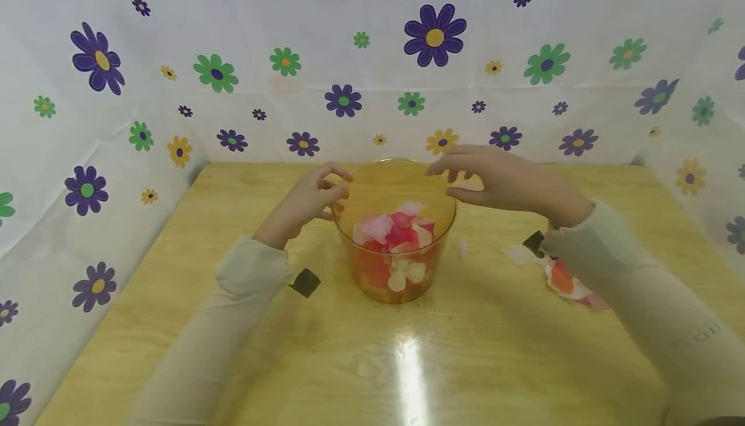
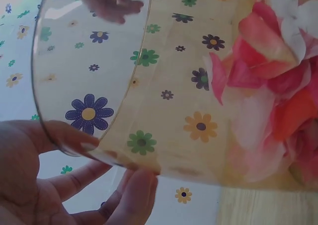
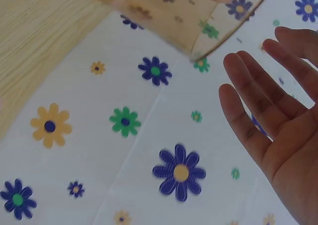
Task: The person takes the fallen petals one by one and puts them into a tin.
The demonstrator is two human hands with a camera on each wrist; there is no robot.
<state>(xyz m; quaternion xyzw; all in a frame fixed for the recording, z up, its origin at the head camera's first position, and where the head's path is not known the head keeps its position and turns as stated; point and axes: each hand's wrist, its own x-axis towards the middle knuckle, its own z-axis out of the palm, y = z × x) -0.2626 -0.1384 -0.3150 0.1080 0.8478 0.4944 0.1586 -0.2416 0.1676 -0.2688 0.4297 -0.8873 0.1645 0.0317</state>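
Note:
A clear amber-tinted plastic tub (image 1: pixel 381 261) stands upright on the table, part-filled with pink, red and white flower petals (image 1: pixel 401 232). My left hand (image 1: pixel 308 200) is at the tub's left rim with loosely bent fingers. In the left wrist view its fingertips (image 2: pixel 141 183) are right at the outside of the tub, and one finger shows through the clear wall near the rim. Over the far right side of the rim hovers my right hand (image 1: pixel 495 177). Its fingers are spread and bare of any object, and the right wrist view shows a gap between fingertips (image 3: pixel 232 63) and tub.
Loose petals (image 1: pixel 567 284) lie to the right of the tub, partly under the right forearm. One dark square (image 1: pixel 305 282) is on the table by the left cuff, another (image 1: pixel 534 244) near the right cuff. A white flower-printed sheet (image 1: pixel 244 19) encloses the table's back and sides.

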